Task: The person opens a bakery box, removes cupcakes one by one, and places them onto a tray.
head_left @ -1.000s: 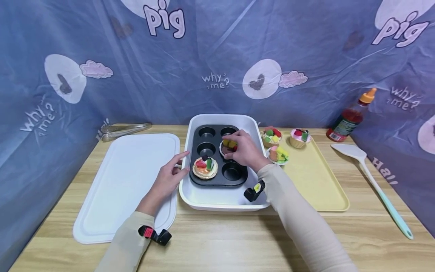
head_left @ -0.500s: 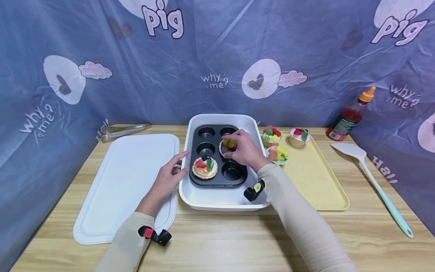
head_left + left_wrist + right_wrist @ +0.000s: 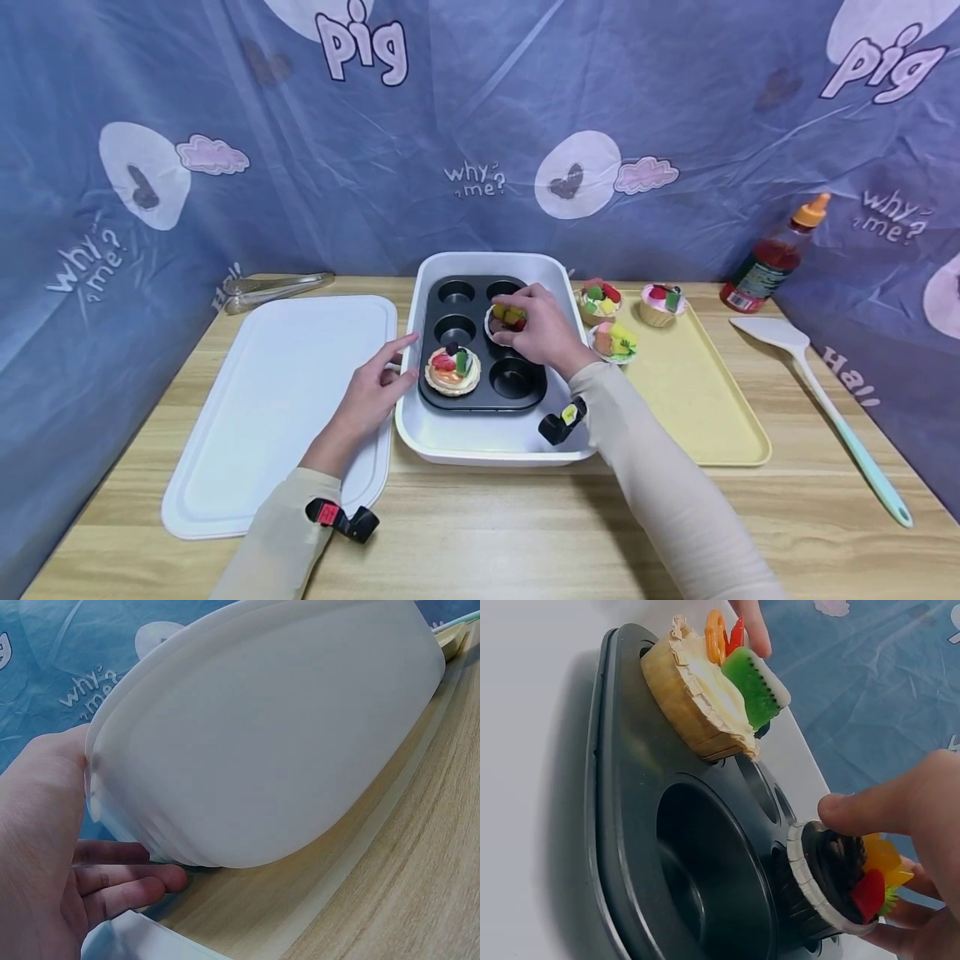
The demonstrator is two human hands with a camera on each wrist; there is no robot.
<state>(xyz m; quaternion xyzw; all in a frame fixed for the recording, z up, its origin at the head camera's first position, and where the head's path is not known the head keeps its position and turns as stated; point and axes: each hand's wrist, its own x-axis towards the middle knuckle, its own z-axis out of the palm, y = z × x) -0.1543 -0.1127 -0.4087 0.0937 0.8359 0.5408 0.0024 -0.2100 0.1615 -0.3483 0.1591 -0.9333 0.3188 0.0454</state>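
A dark muffin tin (image 3: 482,398) with several cups lies inside a white tub (image 3: 487,437). My right hand (image 3: 546,329) holds a chocolate cupcake (image 3: 829,874) topped with yellow and red fruit, thumb on one side and fingers on the other. The cupcake sits in the right-hand middle cup, its base hidden. A fruit tart (image 3: 452,377) with red fruit and a green slice fills the near left cup. My left hand (image 3: 369,390) holds the tub's left rim, thumb hooked over it and the other fingers under it in the left wrist view.
To the right, a pale yellow tray (image 3: 697,400) bears a pink-topped cupcake (image 3: 662,305) and two fruit-topped ones. Beyond it lie a spatula (image 3: 832,408) and a sauce bottle (image 3: 768,262). A white tray (image 3: 277,400) occupies the left, with metal tongs (image 3: 277,290) behind.
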